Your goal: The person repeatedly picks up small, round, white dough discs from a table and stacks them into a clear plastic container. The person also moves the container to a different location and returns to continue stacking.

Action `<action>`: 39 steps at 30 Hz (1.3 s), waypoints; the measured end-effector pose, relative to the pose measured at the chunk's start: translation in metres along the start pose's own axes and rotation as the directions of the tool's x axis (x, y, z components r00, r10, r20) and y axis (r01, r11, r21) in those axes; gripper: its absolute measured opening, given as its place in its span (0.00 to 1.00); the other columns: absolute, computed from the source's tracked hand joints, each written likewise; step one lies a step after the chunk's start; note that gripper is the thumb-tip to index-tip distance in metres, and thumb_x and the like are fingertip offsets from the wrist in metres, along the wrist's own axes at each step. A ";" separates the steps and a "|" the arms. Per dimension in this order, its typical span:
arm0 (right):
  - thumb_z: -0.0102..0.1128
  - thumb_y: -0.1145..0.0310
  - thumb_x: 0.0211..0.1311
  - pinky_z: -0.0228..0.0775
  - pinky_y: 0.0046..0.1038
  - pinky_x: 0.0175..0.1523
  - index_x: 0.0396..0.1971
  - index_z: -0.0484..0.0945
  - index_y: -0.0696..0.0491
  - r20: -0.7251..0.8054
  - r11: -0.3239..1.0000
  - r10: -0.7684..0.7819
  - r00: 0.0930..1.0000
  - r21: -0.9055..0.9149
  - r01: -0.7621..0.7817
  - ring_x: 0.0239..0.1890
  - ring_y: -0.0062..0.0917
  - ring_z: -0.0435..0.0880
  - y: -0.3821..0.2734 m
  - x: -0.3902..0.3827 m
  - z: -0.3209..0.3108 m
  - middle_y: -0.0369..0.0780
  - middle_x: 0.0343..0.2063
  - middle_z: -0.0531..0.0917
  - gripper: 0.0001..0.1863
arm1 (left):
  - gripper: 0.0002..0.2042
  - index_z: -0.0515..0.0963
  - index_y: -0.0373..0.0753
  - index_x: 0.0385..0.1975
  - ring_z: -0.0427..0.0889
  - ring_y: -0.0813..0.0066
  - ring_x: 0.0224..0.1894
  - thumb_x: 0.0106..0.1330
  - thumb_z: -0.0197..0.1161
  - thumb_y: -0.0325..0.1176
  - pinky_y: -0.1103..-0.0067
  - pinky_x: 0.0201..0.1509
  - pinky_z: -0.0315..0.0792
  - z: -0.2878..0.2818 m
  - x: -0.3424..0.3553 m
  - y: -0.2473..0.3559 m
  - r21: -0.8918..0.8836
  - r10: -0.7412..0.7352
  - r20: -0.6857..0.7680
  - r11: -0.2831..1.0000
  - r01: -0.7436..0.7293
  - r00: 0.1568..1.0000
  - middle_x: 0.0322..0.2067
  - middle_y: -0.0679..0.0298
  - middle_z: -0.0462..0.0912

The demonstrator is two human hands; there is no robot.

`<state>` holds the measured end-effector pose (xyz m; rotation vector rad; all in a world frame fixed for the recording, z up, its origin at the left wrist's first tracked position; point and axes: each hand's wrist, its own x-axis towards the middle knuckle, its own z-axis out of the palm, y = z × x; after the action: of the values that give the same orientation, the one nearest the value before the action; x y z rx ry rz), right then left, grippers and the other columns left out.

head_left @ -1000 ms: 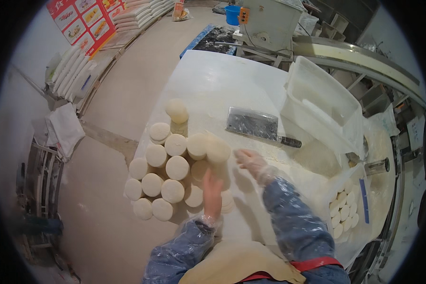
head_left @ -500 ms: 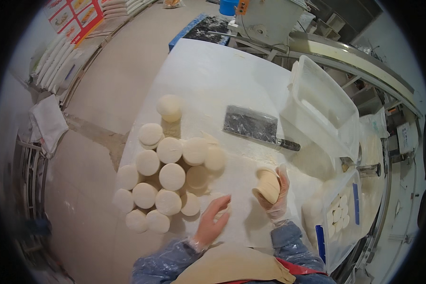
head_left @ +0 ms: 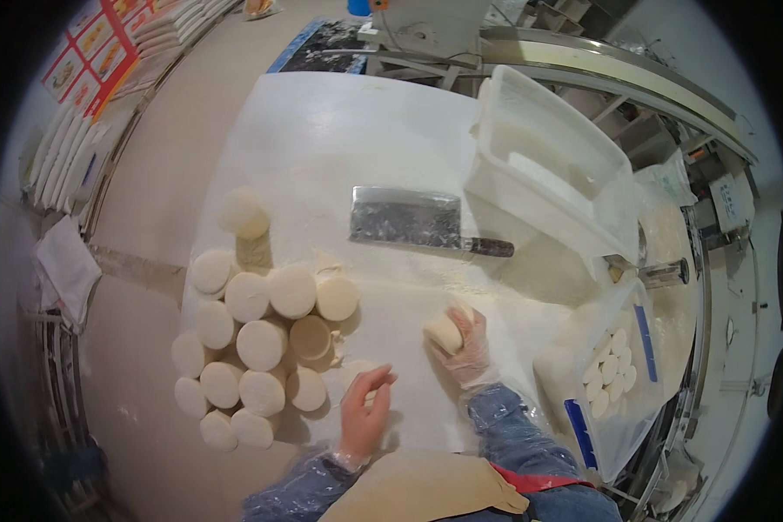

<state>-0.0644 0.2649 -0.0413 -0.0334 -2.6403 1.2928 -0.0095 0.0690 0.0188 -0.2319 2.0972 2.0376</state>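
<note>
My gloved right hand (head_left: 468, 344) is wrapped round a short stack of pale dough rounds (head_left: 444, 335), tilted on its side above the floury white board (head_left: 296, 139). To its left, my left hand (head_left: 367, 404) rests with curved, separated fingers over another pale round (head_left: 355, 376), partly hidden by them. Several stacks of dough rounds (head_left: 261, 345) stand grouped at the board's left, some touching. One stack (head_left: 244, 209) stands apart behind them. A floury cleaver (head_left: 404, 217) lies flat beyond my hands, handle pointing right.
At the right sit an upright translucent bin (head_left: 552, 165) and a lower tub (head_left: 648, 374) holding small dough rounds (head_left: 613, 365). A metal cylinder (head_left: 665, 273) lies beside them. Machinery (head_left: 422, 30) stands behind the board, and stacked white sacks (head_left: 65, 157) line the left wall.
My right hand reached in empty, took hold of a stack of rounds and tilted it. My left hand moved down from the group toward the front edge. The view has shifted.
</note>
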 end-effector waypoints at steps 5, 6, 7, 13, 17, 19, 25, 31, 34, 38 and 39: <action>0.63 0.76 0.47 0.68 0.27 0.52 0.54 0.65 0.54 0.171 0.461 0.507 0.845 0.774 -0.433 0.48 0.27 0.73 0.000 0.001 -0.029 0.40 0.47 0.72 0.31 | 0.17 0.72 0.41 0.49 0.69 0.54 0.52 0.59 0.53 0.27 0.67 0.56 0.62 0.059 0.137 0.000 0.559 0.466 0.056 0.718 -0.414 0.883 0.49 0.54 0.72; 0.62 0.76 0.47 0.68 0.28 0.52 0.54 0.65 0.54 0.143 0.382 0.588 0.796 0.818 -0.429 0.48 0.27 0.73 0.000 0.001 -0.037 0.40 0.47 0.72 0.30 | 0.18 0.71 0.46 0.51 0.65 0.49 0.55 0.59 0.55 0.29 0.63 0.59 0.59 0.068 0.168 -0.003 0.706 0.526 0.055 0.581 -0.406 0.849 0.53 0.54 0.69; 0.62 0.77 0.48 0.68 0.28 0.52 0.54 0.65 0.54 0.132 0.296 0.675 0.726 0.852 -0.431 0.48 0.27 0.73 0.000 0.004 -0.042 0.40 0.47 0.73 0.30 | 0.19 0.69 0.50 0.53 0.63 0.47 0.57 0.59 0.56 0.32 0.59 0.60 0.56 0.070 0.196 -0.008 0.814 0.485 0.135 0.443 -0.376 0.864 0.56 0.54 0.66; 0.62 0.78 0.47 0.72 0.27 0.47 0.53 0.65 0.52 0.066 0.479 0.515 0.855 0.804 -0.351 0.45 0.25 0.74 0.025 0.010 -0.077 0.39 0.46 0.73 0.30 | 0.22 0.67 0.58 0.55 0.58 0.45 0.61 0.58 0.58 0.40 0.54 0.61 0.54 0.069 0.278 -0.008 0.922 0.366 0.247 0.195 -0.334 0.897 0.60 0.54 0.60; 0.67 0.72 0.45 0.72 0.28 0.45 0.50 0.67 0.51 0.054 0.769 0.264 0.963 0.591 -0.244 0.44 0.29 0.74 0.038 0.044 -0.054 0.41 0.44 0.72 0.29 | 0.19 0.70 0.48 0.52 0.63 0.49 0.57 0.59 0.57 0.34 0.61 0.59 0.59 0.071 0.286 0.032 0.858 0.451 0.063 0.432 -0.279 0.890 0.55 0.52 0.66; 0.68 0.69 0.44 0.70 0.31 0.46 0.48 0.69 0.52 -0.048 0.978 -0.022 0.999 0.208 0.031 0.44 0.33 0.73 0.034 0.073 -0.029 0.43 0.43 0.72 0.28 | 0.17 0.72 0.41 0.49 0.66 0.53 0.55 0.58 0.56 0.30 0.63 0.57 0.60 0.060 0.247 0.039 0.626 0.573 -0.137 0.682 -0.378 0.808 0.51 0.52 0.70; 0.66 0.66 0.43 0.66 0.37 0.50 0.43 0.71 0.50 0.214 0.866 -0.499 0.840 0.078 0.494 0.45 0.41 0.71 -0.013 0.145 0.071 0.46 0.41 0.72 0.24 | 0.14 0.74 0.35 0.41 0.73 0.58 0.42 0.52 0.57 0.21 0.70 0.46 0.66 0.055 0.062 0.003 0.420 0.455 -0.206 0.841 -0.342 0.866 0.37 0.55 0.77; 0.63 0.69 0.44 0.66 0.36 0.49 0.45 0.71 0.52 0.136 0.932 -0.362 0.922 0.077 0.354 0.42 0.41 0.73 -0.020 0.140 0.036 0.46 0.40 0.72 0.23 | 0.13 0.76 0.37 0.39 0.76 0.60 0.37 0.52 0.57 0.20 0.72 0.42 0.69 0.024 -0.022 -0.020 0.348 0.354 -0.076 0.885 -0.307 0.932 0.33 0.58 0.78; 0.63 0.68 0.44 0.65 0.34 0.52 0.46 0.70 0.51 0.394 0.942 -0.260 0.882 -0.099 0.322 0.45 0.43 0.71 -0.031 0.143 0.039 0.48 0.42 0.71 0.24 | 0.12 0.77 0.37 0.37 0.77 0.62 0.35 0.52 0.57 0.20 0.74 0.39 0.70 0.021 -0.026 -0.021 0.297 0.317 -0.164 0.919 -0.259 0.934 0.31 0.59 0.78; 0.67 0.72 0.42 0.65 0.30 0.52 0.45 0.72 0.52 0.237 0.894 -0.445 0.864 0.056 0.445 0.46 0.38 0.71 -0.053 0.143 0.082 0.47 0.43 0.69 0.25 | 0.10 0.77 0.36 0.35 0.77 0.63 0.34 0.53 0.56 0.20 0.74 0.39 0.70 0.018 -0.026 -0.017 0.244 0.294 -0.077 0.932 -0.268 0.953 0.31 0.59 0.79; 0.66 0.72 0.42 0.65 0.31 0.52 0.46 0.72 0.52 0.197 0.921 -0.385 0.902 0.022 0.389 0.46 0.37 0.71 -0.053 0.141 0.088 0.47 0.43 0.69 0.25 | 0.09 0.77 0.36 0.34 0.77 0.63 0.34 0.54 0.56 0.20 0.75 0.39 0.70 0.014 -0.027 -0.015 0.264 0.284 -0.084 0.931 -0.253 0.955 0.31 0.59 0.79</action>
<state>-0.2155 0.1784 -0.0281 0.6184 -2.6284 1.1841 0.0214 0.0817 0.0106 -0.0268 2.5602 1.9076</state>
